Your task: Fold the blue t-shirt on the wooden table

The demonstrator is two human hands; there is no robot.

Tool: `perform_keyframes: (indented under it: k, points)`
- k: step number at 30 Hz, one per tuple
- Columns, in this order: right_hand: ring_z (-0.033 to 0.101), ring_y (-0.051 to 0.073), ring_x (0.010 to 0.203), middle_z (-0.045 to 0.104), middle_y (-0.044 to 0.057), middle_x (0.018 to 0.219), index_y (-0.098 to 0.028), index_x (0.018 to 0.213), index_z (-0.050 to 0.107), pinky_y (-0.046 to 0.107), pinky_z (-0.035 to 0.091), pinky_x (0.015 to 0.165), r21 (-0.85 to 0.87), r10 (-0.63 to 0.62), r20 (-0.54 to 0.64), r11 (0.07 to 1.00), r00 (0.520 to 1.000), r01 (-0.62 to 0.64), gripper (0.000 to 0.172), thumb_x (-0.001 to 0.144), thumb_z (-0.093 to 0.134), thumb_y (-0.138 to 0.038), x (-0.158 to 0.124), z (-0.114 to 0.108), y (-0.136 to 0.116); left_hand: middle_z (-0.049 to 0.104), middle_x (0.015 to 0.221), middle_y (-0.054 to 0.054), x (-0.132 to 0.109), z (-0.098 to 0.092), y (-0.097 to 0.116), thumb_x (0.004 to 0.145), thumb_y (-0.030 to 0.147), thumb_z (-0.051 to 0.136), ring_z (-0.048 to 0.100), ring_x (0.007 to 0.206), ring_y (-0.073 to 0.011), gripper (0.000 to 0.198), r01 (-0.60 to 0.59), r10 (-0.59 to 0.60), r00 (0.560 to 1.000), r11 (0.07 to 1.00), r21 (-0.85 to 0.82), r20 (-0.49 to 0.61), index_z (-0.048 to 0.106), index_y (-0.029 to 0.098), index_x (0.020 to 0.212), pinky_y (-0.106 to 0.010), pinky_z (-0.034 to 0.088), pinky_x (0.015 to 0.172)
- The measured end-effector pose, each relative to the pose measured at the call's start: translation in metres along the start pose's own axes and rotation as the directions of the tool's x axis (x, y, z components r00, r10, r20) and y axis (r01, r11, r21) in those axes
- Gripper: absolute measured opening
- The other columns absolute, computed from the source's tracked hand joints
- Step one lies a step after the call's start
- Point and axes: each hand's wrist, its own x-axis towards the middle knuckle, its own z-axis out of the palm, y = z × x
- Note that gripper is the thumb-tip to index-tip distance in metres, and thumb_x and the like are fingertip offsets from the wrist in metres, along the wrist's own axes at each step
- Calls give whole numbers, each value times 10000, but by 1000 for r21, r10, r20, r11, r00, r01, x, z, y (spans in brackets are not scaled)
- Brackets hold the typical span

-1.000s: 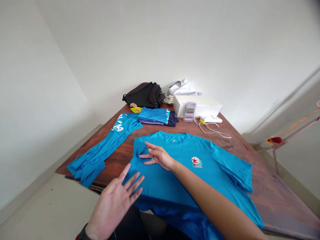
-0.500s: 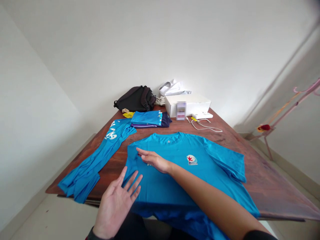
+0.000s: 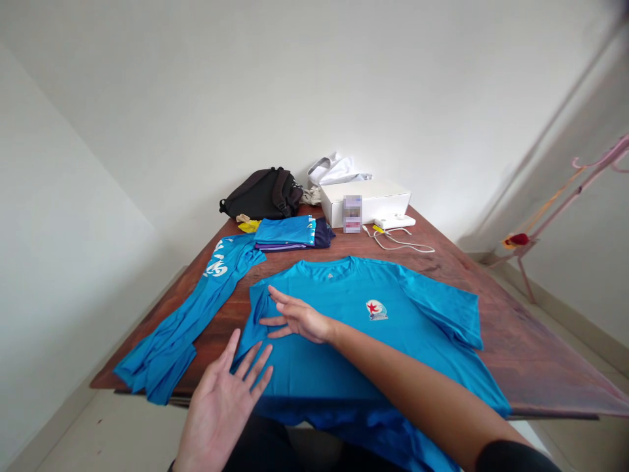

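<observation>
A blue short-sleeved T-shirt (image 3: 334,367) with a red star logo is spread over the front of the table, its lower part hanging past the edge. My left hand (image 3: 223,393) is open near the shirt's left side, palm up and fingers spread, holding nothing. Reaching across the shirt, my right hand (image 3: 299,318) is open over its upper left part, fingers apart; whether it touches the cloth I cannot tell. Left of the shirt lies a crumpled blue garment (image 3: 196,308) with white print, one end over the table edge.
Folded clothes (image 3: 285,231) are stacked behind the shirt. Farther back are a black backpack (image 3: 263,193), a white box (image 3: 383,200), a small blurred box (image 3: 352,214) and a power strip (image 3: 394,221) with a white cable (image 3: 400,246). A pink stand (image 3: 555,203) is at right.
The fingers of my right hand have spread apart. My left hand has shifted slightly left. The shirt lies much as before, and the view has tilted a little.
</observation>
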Motion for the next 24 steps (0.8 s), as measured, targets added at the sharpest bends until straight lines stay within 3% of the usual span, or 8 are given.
perform_keyframes:
  k: [4,11,18,21,24]
  points:
    - [535,319,1324,0,-7,1691,-454,1530,290,558,478,1020,12,7,24,1000,1000,-8,728,901,651,-513,-1,0,0,560,1432,-126,6,6,-4,989,301,477,559,1310,-299,569,11,-11,1000,1000,18,-1,355,357,1542,-523,442,1090]
    - [552,333,1305,-23,15,1691,-425,1549,251,561,543,944,67,13,84,998,996,-19,709,939,599,-511,-2,-3,-1,531,1468,-112,15,-5,-8,957,270,482,530,1334,-297,517,-24,26,997,999,34,-68,490,250,1474,-452,510,1040]
    - [592,327,1260,-43,7,1690,-421,1546,264,439,613,817,93,44,110,994,993,-54,695,936,578,-537,-2,-2,-5,566,1412,-106,13,-5,-6,935,278,536,558,1307,-314,583,-66,66,998,998,23,-11,430,352,1503,-474,516,1024]
    - [636,310,1204,31,19,1690,-405,1531,327,409,609,798,70,34,115,997,993,-42,658,935,577,-530,-1,-3,-4,574,1401,-111,13,0,-5,948,273,530,579,1287,-298,582,-72,72,997,997,0,-21,413,367,1510,-458,520,1022]
    - [691,274,1097,282,72,1636,-337,1499,432,408,578,842,-33,-31,27,999,999,32,610,935,575,-521,2,-6,0,586,1389,-138,14,4,-4,974,295,496,589,1277,-291,551,-49,49,998,999,-16,-50,412,314,1518,-460,520,1026]
